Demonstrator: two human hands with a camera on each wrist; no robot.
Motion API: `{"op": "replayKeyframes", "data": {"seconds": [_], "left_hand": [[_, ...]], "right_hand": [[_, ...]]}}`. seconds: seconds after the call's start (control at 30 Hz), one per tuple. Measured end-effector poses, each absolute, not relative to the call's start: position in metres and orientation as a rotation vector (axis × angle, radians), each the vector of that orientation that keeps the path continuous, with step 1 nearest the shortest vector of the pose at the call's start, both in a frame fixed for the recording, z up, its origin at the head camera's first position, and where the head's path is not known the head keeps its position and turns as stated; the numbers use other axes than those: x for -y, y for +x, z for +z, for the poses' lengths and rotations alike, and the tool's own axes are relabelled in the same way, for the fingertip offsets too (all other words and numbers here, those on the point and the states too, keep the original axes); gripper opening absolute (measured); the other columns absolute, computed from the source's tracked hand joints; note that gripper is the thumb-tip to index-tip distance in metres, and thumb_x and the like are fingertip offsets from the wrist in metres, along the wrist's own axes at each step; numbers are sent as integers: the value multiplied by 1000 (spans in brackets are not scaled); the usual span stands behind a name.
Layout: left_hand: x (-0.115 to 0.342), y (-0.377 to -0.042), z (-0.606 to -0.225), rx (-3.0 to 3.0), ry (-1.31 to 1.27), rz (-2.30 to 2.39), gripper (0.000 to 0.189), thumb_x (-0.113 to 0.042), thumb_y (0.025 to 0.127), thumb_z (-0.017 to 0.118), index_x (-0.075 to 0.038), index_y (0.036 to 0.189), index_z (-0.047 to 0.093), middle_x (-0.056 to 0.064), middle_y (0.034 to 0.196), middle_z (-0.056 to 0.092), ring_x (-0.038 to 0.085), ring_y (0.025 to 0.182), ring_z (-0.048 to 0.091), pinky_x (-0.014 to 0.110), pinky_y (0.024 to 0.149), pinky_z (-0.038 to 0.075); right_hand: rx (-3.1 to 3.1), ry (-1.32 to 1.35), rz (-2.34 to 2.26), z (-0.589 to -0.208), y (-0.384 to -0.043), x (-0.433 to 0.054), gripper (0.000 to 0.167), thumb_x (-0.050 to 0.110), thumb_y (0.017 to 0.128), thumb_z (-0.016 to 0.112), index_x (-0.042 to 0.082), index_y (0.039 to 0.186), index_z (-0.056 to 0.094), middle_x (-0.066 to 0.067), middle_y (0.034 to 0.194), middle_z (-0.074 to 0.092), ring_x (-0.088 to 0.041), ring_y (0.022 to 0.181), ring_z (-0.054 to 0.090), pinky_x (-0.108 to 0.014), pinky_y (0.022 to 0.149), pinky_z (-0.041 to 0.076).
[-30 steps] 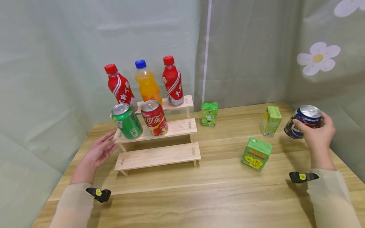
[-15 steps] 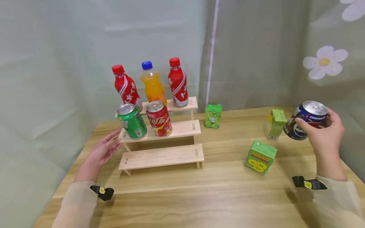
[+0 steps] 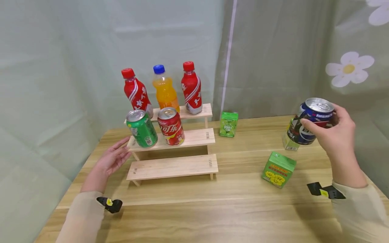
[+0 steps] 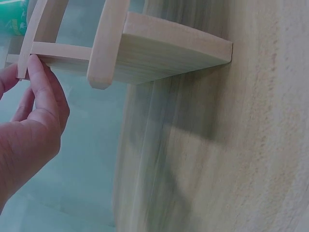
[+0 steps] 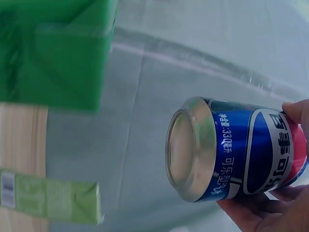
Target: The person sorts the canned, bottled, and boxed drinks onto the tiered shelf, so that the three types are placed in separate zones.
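My right hand (image 3: 337, 135) grips a dark blue Pepsi can (image 3: 311, 125) by its side, held tilted above the right part of the table. In the right wrist view, fingers curl round the far end of the can, and its silver bottom faces left. My left hand (image 3: 110, 160) is at the left end of a three-tier wooden shelf (image 3: 173, 167); the left wrist view has the thumb and forefinger pinching the middle board's end. On the middle tier stand a green can (image 3: 141, 130) and a red cola can (image 3: 171, 128), leaving its right part bare.
Two red-capped cola bottles, one of them at the right end (image 3: 192, 89), and an orange soda bottle (image 3: 165, 91) stand on the top tier. A small green carton (image 3: 229, 125), a chrysanthemum drink carton (image 3: 278, 169) and a pale green carton (image 3: 290, 144), partly behind the Pepsi can, stand on the table.
My right hand has lifted the Pepsi can and then moved it left, so it now overlaps the pale green carton. My left hand stays at the shelf; the head view has shifted slightly.
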State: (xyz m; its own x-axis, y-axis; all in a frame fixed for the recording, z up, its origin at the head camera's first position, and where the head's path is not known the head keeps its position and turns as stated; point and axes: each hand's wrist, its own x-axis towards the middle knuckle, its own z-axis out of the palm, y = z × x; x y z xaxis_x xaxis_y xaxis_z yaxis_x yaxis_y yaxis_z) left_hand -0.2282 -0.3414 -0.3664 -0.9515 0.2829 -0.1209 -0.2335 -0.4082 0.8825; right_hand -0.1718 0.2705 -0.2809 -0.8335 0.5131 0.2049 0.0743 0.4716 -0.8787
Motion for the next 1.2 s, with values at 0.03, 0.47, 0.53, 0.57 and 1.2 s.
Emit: {"op": "replayKeyframes", "data": {"seconds": [0.03,0.47,0.53,0.57,1.2], "left_hand": [[342,-228,-366,-1491,70,2405,40,3,99,40,-21,112,70,1,99,68,11,86,67,20,82,57],[348,-224,-364,-1413,77,2416,42,6,98,40,-20,116,68,3,106,66,14,93,67,22,87,56],[348,-225,-365,-1401,96,2420,42,6,99,38,-19,117,67,3,107,65,14,94,66,22,87,56],[348,-225,-365,-1399,94,2421,43,6,99,38,-19,116,67,3,107,65,14,94,66,22,87,56],[345,-228,-365,-1394,29,2420,42,10,96,42,-18,112,69,4,104,66,15,92,67,22,86,56]], "right_hand": [[2292,-455,1332,-280,-172,-267,74,26,80,76,23,143,39,3,130,49,-5,112,47,-18,99,46],[2335,-92,1339,-266,-174,-208,71,21,80,77,8,140,41,-5,121,51,-4,98,49,-3,74,46],[2332,-49,1365,-264,-175,-198,71,20,79,78,8,139,42,-4,119,52,-5,97,50,-3,74,46],[2334,-31,1379,-262,-175,-193,71,19,79,78,7,139,42,-5,119,52,-5,96,50,-4,73,47],[2307,224,1596,-267,-198,-117,72,13,76,80,3,137,42,-16,127,54,-27,109,55,-43,95,52]]}}
